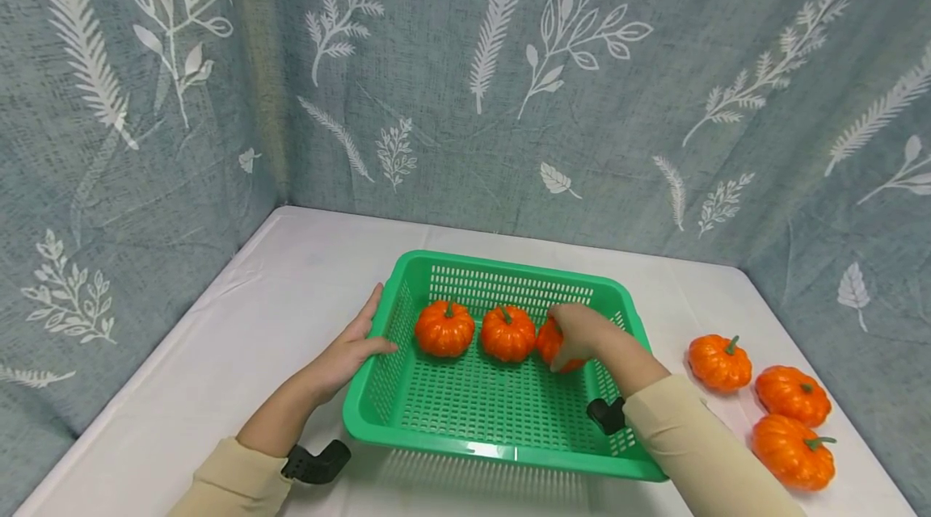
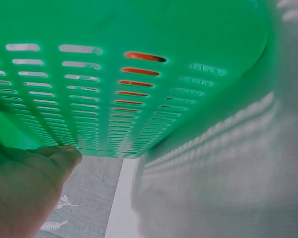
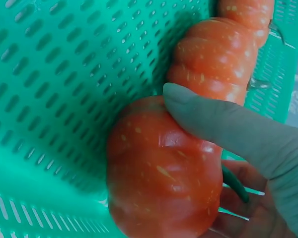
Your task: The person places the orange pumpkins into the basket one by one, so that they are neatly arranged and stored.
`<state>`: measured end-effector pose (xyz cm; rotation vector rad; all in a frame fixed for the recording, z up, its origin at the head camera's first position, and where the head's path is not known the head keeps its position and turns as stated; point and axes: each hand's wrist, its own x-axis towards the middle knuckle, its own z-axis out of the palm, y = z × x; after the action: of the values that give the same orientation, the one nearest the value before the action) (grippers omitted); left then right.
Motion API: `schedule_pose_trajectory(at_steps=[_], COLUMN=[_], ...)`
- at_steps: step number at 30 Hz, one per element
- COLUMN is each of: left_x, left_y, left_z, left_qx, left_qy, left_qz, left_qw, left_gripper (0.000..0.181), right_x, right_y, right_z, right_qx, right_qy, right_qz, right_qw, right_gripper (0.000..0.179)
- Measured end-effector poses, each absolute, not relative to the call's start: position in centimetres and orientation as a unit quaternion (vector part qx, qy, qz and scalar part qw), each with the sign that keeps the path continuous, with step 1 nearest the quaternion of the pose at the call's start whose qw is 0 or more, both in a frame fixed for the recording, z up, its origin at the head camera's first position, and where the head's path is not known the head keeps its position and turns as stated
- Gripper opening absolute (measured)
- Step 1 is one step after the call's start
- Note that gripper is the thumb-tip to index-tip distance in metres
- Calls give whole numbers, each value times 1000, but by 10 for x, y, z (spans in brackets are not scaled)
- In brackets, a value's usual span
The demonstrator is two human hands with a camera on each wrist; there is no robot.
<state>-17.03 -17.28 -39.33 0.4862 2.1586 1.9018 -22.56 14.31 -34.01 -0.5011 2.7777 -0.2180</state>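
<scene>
The right hand (image 1: 582,331) pinches a shiny orange, bumpy round pumpkin (image 3: 161,173) inside the green plastic basket with little holes (image 1: 429,438). The left hand (image 1: 347,355) pinches the rim, thumb spread away, maybe to stop slipping. Two round orange pumpkins (image 1: 508,334) make a row beside it (neat!). Three loose orange pumpkins (image 1: 719,363) sit on the white-covered bench (image 1: 291,283). The beige cloth right sleeve (image 1: 698,444) blocks some rim.
</scene>
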Motion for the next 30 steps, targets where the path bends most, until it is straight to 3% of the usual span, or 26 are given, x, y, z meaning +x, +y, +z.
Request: schedule_pose_trajectory(at_steps=[21,30], left_x=[-171,-171], left_y=[-172,-171], left_z=[-394,-391], left_qx=[167,164], left_qy=[731,730], left_qz=[652,654], left_qw=[113,115], left_gripper=[88,90], right_x=[-229,-211], right_y=[146,155], right_z=[-342,-319], right_qx=[-161,-197], right_qy=[973,969], right_qz=[-38,-84], right_qw=[161,126], right_gripper=[76,79])
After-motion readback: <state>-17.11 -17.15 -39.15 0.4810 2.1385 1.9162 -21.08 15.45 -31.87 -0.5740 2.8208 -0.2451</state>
